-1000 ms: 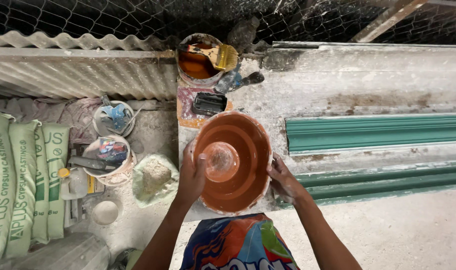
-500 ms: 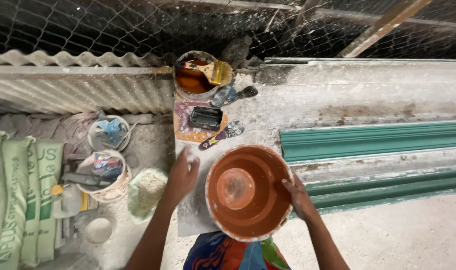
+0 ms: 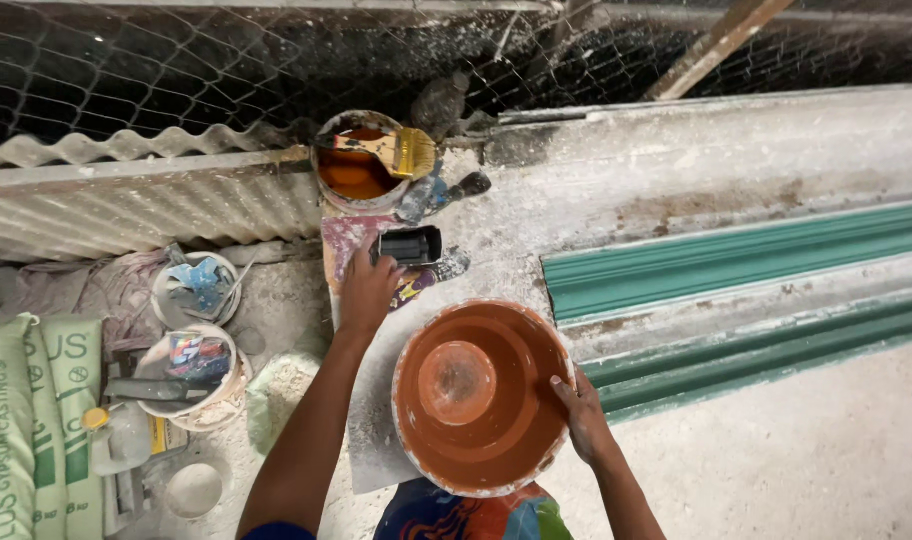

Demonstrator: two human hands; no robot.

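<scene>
Counted one big orange bowl mould, white-crusted at the rim, near the bench's front edge. One tin of orange paint at the back edge, one yellow-bristled brush across it. One small black tray mid-bench. Two hands: left hand, right hand. Off the left edge: two white buckets of odds and ends, two green sacks. Two green mouldings by the right edge.

one head-worn camera looks steeply down from above, close over the work slab, facing the wire fence along the frame's top.
</scene>
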